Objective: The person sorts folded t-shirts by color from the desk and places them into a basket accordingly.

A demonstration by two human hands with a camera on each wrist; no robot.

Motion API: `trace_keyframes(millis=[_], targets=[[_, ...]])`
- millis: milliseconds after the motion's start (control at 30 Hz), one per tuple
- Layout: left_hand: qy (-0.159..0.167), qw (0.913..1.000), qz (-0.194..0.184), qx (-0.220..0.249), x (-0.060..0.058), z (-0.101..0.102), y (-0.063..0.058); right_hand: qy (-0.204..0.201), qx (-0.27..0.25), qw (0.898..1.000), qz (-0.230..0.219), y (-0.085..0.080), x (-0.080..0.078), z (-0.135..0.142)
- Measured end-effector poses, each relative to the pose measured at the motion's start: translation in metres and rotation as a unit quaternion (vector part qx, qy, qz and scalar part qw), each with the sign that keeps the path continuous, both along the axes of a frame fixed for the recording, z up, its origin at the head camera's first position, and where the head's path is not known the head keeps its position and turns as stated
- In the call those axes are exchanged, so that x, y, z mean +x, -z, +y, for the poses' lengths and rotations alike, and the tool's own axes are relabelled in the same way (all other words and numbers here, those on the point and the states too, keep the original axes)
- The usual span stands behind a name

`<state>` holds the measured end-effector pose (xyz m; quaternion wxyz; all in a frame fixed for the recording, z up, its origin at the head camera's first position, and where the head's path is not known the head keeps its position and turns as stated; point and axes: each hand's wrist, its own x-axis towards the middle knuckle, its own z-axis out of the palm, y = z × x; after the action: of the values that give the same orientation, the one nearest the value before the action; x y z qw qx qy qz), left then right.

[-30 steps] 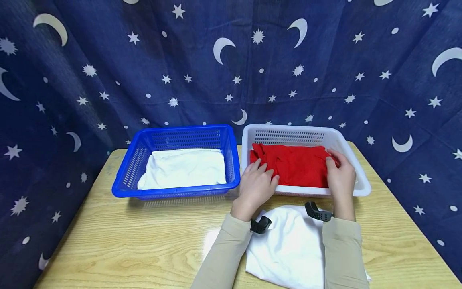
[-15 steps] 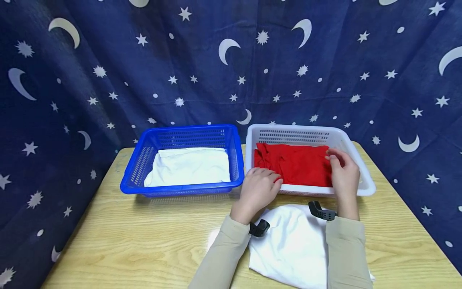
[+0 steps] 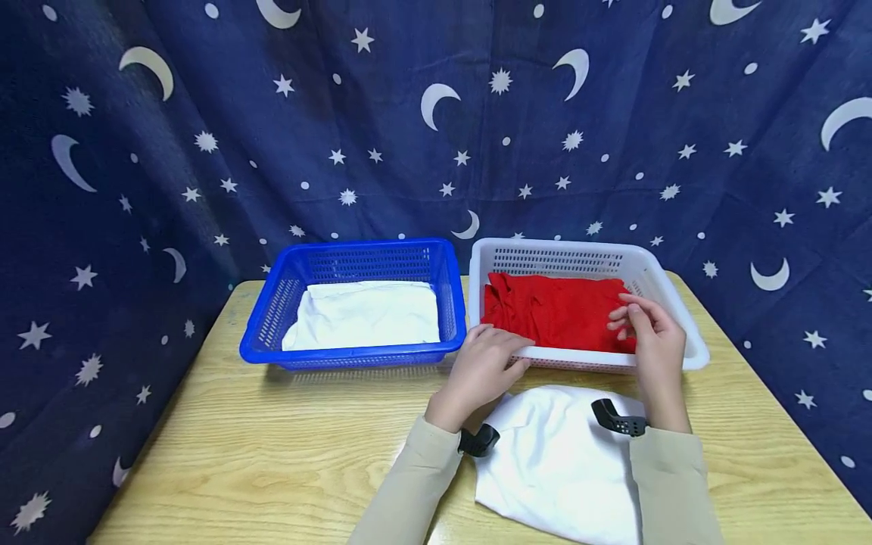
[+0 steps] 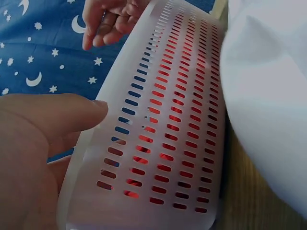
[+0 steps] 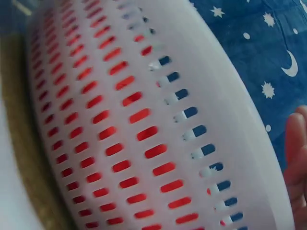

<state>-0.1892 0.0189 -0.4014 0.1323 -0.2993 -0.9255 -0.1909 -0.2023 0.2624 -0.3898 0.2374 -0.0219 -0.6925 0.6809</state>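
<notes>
A folded red cloth (image 3: 565, 310) lies in the white plastic basket (image 3: 565, 354) on the right. My left hand (image 3: 482, 369) is over the basket's front left corner; in the left wrist view its thumb (image 4: 72, 112) is at the rim and the other fingers are mostly hidden. Loosely bent, the fingers of my right hand (image 3: 655, 341) hover over the red cloth's right end, holding nothing. Between my forearms, a white cloth (image 3: 555, 462) is spread on the table before the basket, partly covered by the right sleeve.
A blue plastic basket (image 3: 354, 353) with a folded white cloth (image 3: 368, 314) inside stands to the left, close beside the white one. Both are on a wooden table (image 3: 286, 454). A dark blue curtain (image 3: 381, 113) with moons and stars hangs behind.
My left hand has drawn back from the red cloth to the basket's front rim. The right hand has let go of the cloth's right end and moved slightly nearer. The head view has shifted a little.
</notes>
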Motion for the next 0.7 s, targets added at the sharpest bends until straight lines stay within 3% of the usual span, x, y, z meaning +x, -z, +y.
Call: trace_keyframes(millis=[133, 267, 433, 567, 633, 700], targets=[[0.018, 0.999, -0.03, 0.028, 0.006, -0.006, 0.0, -0.021, -0.057, 0.997, 0.039, 0.007, 0.012, -0.001], [0.047, 0.9911, -0.077, 0.098, 0.011, -0.014, -0.005, -0.028, -0.124, 0.99, 0.052, 0.01, 0.024, -0.001], [0.071, 0.9657, -0.155, 0.196, 0.018, -0.026, -0.013, -0.061, -0.158, 0.985, 0.015, 0.017, 0.045, 0.006], [0.088, 0.9343, -0.224, 0.263, 0.023, -0.037, -0.015, -0.097, -0.204, 0.974, 0.009, 0.026, 0.065, 0.013], [0.093, 0.9264, -0.242, 0.273, 0.024, -0.044, -0.012, -0.11, -0.203, 0.973, 0.001, 0.029, 0.072, 0.017], [0.094, 0.9257, -0.253, 0.265, 0.024, -0.049, -0.009, -0.126, -0.192, 0.973, -0.023, 0.032, 0.077, 0.022]])
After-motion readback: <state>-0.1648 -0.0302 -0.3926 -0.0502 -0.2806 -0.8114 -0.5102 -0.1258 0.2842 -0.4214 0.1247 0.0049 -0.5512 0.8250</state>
